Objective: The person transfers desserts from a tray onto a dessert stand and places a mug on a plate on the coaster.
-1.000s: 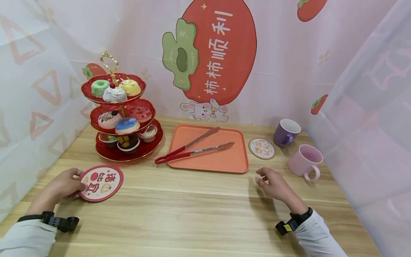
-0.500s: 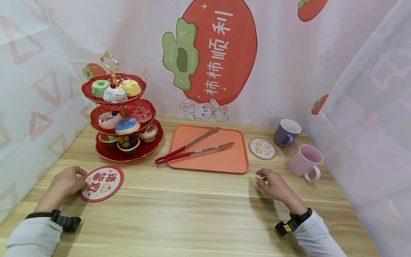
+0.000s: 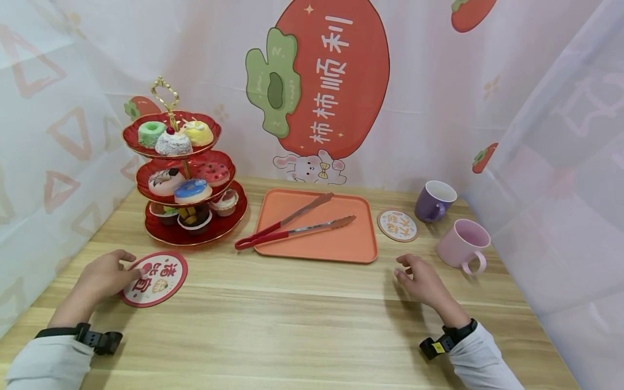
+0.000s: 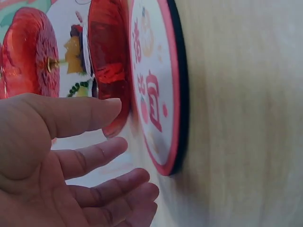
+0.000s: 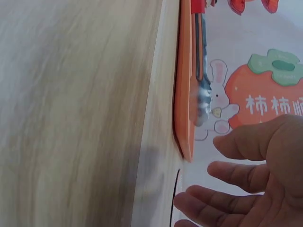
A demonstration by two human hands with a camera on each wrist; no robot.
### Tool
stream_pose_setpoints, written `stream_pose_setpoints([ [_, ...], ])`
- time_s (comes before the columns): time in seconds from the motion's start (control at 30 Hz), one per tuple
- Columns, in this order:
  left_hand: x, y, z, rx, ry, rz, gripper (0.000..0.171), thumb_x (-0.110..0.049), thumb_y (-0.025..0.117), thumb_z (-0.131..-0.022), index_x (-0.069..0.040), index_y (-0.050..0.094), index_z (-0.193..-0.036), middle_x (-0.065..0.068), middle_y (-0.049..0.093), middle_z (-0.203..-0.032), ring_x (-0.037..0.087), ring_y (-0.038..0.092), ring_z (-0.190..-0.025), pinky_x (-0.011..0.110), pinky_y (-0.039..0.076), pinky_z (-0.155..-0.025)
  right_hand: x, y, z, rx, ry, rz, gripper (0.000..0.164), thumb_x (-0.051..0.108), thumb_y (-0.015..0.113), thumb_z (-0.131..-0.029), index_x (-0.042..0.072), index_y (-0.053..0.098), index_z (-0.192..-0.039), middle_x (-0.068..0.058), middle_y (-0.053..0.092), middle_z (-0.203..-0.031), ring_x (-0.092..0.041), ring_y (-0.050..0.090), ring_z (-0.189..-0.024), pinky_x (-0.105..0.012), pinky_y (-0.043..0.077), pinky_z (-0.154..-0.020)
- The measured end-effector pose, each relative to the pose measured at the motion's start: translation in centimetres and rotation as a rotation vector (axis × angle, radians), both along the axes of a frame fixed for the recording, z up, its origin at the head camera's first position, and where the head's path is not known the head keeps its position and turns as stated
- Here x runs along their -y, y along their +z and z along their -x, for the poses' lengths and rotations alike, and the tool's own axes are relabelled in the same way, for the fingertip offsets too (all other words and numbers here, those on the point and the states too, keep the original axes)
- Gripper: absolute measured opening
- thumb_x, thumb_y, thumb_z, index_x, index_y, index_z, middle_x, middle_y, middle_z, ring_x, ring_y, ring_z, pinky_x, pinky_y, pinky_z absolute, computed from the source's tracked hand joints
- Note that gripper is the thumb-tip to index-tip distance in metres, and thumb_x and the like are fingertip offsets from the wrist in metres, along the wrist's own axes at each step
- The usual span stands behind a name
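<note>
A round coaster (image 3: pixel 161 287) with a red rim and printed characters lies flat on the table at the left. My left hand (image 3: pixel 104 276) is just beside and above its left edge; in the left wrist view the thumb and fingers (image 4: pixel 102 153) are apart, with nothing between them and a gap to the coaster (image 4: pixel 158 85). On the right, my right hand (image 3: pixel 421 281) hovers over the table with loosely bent fingers and holds nothing. Nearest to it are the orange tray (image 3: pixel 317 246), a second round coaster (image 3: pixel 390 234) with orange print, and a pink mug (image 3: pixel 458 246).
Red-handled tongs (image 3: pixel 273 236) lie spread across the tray, their handle end past its left edge. A red three-tier stand (image 3: pixel 214 230) with small cakes stands at the back left. A purple mug (image 3: pixel 426 203) is at the back right. Printed cloth walls surround the table.
My left hand has let go of the red-rimmed coaster, which now lies flat, and has shifted slightly right. My right hand has moved a little to the right.
</note>
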State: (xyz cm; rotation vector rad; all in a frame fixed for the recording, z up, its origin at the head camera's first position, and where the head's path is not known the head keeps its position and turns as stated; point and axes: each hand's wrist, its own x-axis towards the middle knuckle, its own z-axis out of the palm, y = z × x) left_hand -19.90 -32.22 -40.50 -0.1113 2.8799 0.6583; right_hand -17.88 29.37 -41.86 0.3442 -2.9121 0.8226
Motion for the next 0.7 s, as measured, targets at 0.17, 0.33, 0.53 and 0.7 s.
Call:
stream_pose_setpoints([
  [0.17,-1.8,0.1,-0.5,-0.120,-0.064,0.008,0.045,-0.019,0.065,-0.082,0.013,0.052,-0.111,0.035,0.052,-0.097,0.043,0.049,-0.082,0.051,0.041,-0.065,-1.0,0.1,-0.2,-0.016,-0.042,0.014,0.028,0.002,0.061,-0.086,-0.013,0.054,-0.109,-0.030,0.056,-0.103,-0.041,0.059,-0.086,-0.051,0.046,-0.076],
  [0.33,-4.2,0.5,-1.1,-0.233,-0.175,0.012,0.040,-0.016,0.068,-0.080,0.007,0.057,-0.111,0.030,0.055,-0.097,0.041,0.049,-0.084,0.055,0.041,-0.068,-1.9,0.0,-0.4,-0.041,-0.072,0.044,0.028,0.000,0.059,-0.087,-0.015,0.052,-0.110,-0.033,0.055,-0.105,-0.045,0.056,-0.090,-0.053,0.044,-0.077],
  [0.53,-7.4,1.6,-1.8,-0.353,-0.328,0.005,0.035,-0.014,0.072,-0.078,0.004,0.062,-0.107,0.026,0.055,-0.104,0.042,0.052,-0.094,0.057,0.042,-0.076,-3.2,0.4,-0.9,-0.100,-0.157,0.033,0.028,-0.002,0.057,-0.086,-0.016,0.052,-0.110,-0.037,0.053,-0.103,-0.046,0.058,-0.085,-0.055,0.044,-0.074],
  [0.7,-9.8,2.7,-2.4,-0.362,-0.408,0.003,0.035,-0.016,0.073,-0.080,0.000,0.062,-0.110,0.020,0.057,-0.105,0.036,0.053,-0.093,0.054,0.045,-0.076,-4.3,0.5,-1.2,-0.153,-0.315,-0.005,0.028,0.004,0.055,-0.086,-0.014,0.054,-0.108,-0.035,0.057,-0.100,-0.044,0.059,-0.083,-0.055,0.042,-0.073],
])
